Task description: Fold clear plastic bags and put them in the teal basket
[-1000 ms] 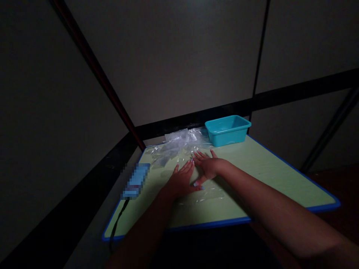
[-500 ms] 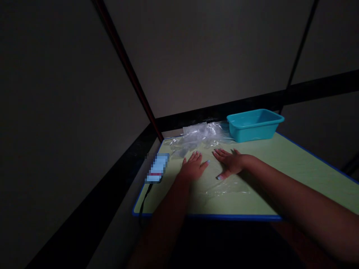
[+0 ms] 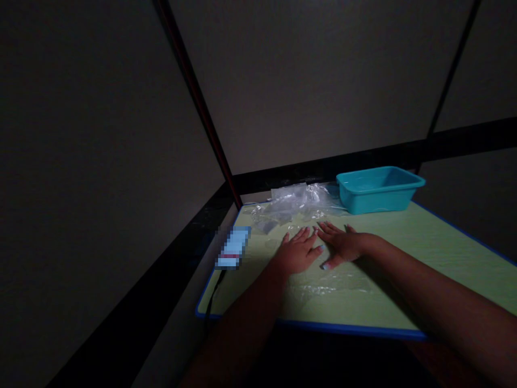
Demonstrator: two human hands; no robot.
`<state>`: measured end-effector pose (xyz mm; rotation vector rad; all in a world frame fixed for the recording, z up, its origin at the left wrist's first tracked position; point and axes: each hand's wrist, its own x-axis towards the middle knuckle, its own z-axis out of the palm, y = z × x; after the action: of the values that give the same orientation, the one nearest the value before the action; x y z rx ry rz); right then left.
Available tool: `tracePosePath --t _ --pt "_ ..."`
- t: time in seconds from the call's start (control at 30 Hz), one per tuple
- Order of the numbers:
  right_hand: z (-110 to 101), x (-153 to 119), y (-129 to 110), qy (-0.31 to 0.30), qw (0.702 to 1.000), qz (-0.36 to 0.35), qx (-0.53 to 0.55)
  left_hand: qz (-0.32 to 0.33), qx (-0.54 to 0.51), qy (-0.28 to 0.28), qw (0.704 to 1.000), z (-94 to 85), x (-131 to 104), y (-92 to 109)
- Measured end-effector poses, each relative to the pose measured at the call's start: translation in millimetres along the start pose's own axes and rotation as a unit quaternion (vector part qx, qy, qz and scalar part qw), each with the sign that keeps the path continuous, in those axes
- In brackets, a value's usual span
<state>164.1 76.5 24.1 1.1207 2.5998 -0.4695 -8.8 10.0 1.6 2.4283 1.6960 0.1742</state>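
Note:
My left hand (image 3: 299,252) lies flat with its fingers spread on a clear plastic bag (image 3: 319,291), on the pale green table (image 3: 440,258). Close to its right, my right hand (image 3: 341,247) also presses down flat, fingers apart, on the same clear plastic. The two hands' fingertips nearly meet. Neither hand grips anything. The bag's edges are hard to make out; creases shine in front of the hands. Beyond the hands is a loose heap of clear plastic bags (image 3: 293,199).
A turquoise basin (image 3: 377,200) stands at the back of the table, right of the heap. A phone with a blurred screen (image 3: 235,247) lies near the left edge, a dark strap (image 3: 214,293) hanging from it. Walls rise behind and at the left.
My left hand has moved right across the plastic, closer to my right hand. The camera view has shifted slightly. My right hand remains flat.

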Motion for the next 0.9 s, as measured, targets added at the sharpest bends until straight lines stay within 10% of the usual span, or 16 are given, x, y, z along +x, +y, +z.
tracePosePath --t 0.37,0.6,0.9 --pt "6.2 6.8 10.9 0.028 0.999 0.005 0.017 -0.084 0.009 0.018 0.996 0.6 1.8 -18.4" --pt "-2.7 0.6 8.8 0.057 0.998 0.001 0.027 -0.078 0.024 0.131 0.988 -5.5 1.8 -18.9" --pt "14.4 5.2 -16.8 0.109 0.991 -0.074 0.006 -0.071 0.029 0.018 0.997 1.7 2.8 -22.6"
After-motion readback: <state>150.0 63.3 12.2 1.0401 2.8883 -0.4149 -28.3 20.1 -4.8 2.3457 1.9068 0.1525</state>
